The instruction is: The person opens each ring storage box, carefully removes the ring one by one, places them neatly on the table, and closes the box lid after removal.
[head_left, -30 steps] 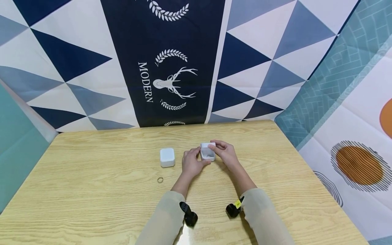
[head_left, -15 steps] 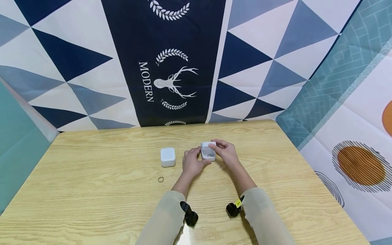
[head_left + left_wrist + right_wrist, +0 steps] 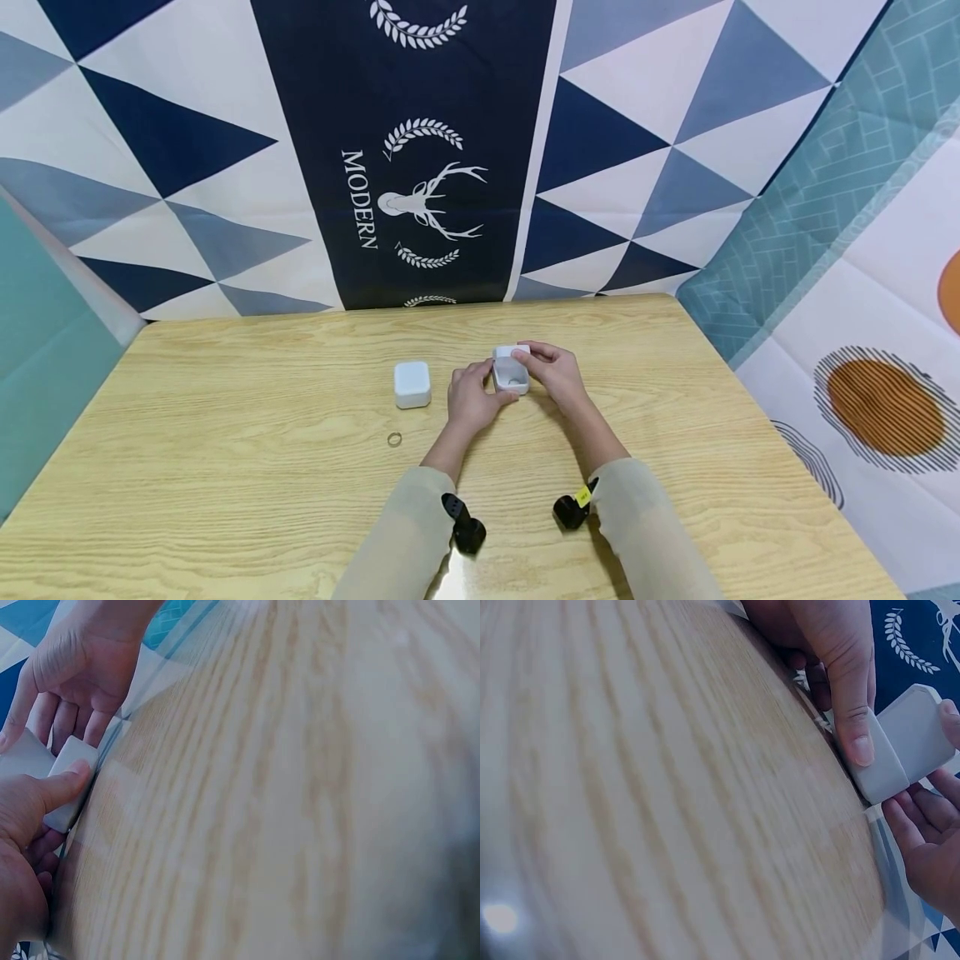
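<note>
A small white hinged ring box [image 3: 512, 387] stands on the wooden table with its lid [image 3: 510, 351] raised. My left hand [image 3: 471, 398] grips the base from the left, its thumb [image 3: 861, 746] pressed along the front wall. From the right, my right hand [image 3: 553, 373] pinches the lid between thumb and fingers, with other fingers beside the base in the right wrist view. A small curved shape shows inside the box, too small to make out. To the left lies a thin ring [image 3: 394, 439], apart from both hands.
A second white box [image 3: 412, 384], closed, stands on the table [image 3: 247, 467] left of my left hand, beyond the ring. Patterned cloth [image 3: 420, 167] hangs behind the table's far edge, with more cloth at both sides.
Both hands keep the same hold on the box and its lid, which stays raised. The whole scene has shifted very slightly to the right in the head view.
</note>
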The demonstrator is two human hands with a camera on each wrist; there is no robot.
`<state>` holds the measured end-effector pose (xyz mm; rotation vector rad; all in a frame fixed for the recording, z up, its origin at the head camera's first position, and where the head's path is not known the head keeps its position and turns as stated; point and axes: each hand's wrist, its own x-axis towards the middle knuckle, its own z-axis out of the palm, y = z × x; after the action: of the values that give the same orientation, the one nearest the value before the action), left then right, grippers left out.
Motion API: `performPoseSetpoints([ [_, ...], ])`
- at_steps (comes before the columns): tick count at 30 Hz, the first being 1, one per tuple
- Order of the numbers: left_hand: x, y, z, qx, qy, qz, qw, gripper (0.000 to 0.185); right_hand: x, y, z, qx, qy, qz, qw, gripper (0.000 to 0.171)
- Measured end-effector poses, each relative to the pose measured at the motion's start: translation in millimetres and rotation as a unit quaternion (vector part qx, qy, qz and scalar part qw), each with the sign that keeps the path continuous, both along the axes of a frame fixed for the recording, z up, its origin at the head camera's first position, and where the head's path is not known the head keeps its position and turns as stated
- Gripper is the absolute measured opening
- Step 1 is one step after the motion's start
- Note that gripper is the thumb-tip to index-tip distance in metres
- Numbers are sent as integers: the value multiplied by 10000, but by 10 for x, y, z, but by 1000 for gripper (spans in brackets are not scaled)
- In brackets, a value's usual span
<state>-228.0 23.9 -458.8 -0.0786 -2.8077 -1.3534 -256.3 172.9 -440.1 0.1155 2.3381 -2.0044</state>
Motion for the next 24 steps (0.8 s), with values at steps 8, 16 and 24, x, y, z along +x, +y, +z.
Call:
performPoseSetpoints([
  [8, 8, 3, 7, -13, 17, 26, 10000, 73, -2, -6, 15, -51, -75, -50, 9999, 51],
  [16, 14, 2, 7, 38, 2, 14, 10000, 72, -16, -12, 5, -201, -108, -51, 9997, 51],
  [24, 12, 4, 2, 57, 45, 2, 10000, 71, -14, -9, 1, -295, -63, -67, 9995, 50],
])
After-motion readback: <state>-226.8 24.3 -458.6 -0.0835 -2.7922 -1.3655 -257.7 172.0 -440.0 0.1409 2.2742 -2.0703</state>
